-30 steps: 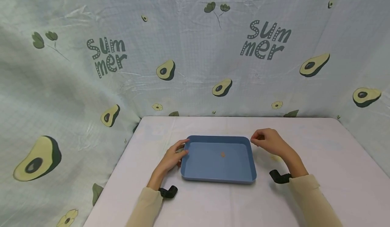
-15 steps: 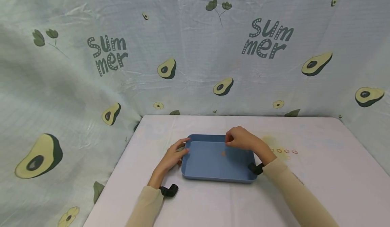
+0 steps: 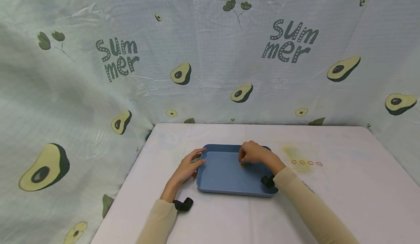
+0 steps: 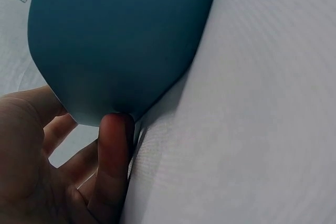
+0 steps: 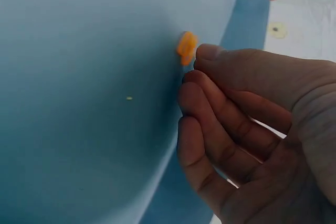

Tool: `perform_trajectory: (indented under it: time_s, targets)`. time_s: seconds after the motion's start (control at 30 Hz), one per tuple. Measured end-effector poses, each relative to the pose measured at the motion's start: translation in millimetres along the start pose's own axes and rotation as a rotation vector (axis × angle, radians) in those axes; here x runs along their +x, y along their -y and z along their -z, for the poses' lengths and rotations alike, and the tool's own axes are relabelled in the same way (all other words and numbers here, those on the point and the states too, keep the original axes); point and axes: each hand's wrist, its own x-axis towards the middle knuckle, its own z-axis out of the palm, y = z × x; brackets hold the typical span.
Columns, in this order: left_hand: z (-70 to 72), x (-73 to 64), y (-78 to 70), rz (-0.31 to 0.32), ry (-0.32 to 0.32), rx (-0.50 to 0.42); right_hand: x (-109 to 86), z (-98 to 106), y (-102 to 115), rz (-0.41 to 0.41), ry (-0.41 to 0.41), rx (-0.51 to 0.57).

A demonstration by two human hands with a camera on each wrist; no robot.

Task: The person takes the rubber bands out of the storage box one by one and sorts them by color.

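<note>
My left hand (image 3: 186, 169) holds the left side of a shallow blue tray (image 3: 218, 174), its thumb over the rim. In the left wrist view, fingertips meet the tray's wall (image 4: 121, 35) near its lower edge. Inside the tray, my right hand (image 3: 257, 153) reaches down with thumb and forefinger brought together. At those fingertips is a small orange loop (image 5: 187, 47), like a rubber band, close over the tray floor in the right wrist view. The hand partly covers the spot in the head view.
Right of the tray, several small red and pale orange rings (image 3: 302, 162) lie in rows on the pinkish-white table (image 3: 223, 218). A tiny pale speck (image 5: 129, 98) shows on the tray floor. A printed cloth (image 3: 210, 54) hangs behind the table.
My right hand has moved left from beside the tray's right rim to over its middle, then lowered. The rings on the table have come into view. My left hand has stayed at the tray.
</note>
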Motion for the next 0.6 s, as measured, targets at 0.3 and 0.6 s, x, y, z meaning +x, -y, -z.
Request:
perform_trajectory:
  time_s: [0.3, 0.6]
  targets:
    - [0.1, 0.0, 1.0, -0.008, 0.008, -0.009, 2.1, -4.8, -3.4, -0.004, -0.002, -0.001]
    - [0.6, 0.8, 1.0, -0.016, 0.007, -0.020, -0.2, -0.5, -0.7, -0.032, -0.012, -0.002]
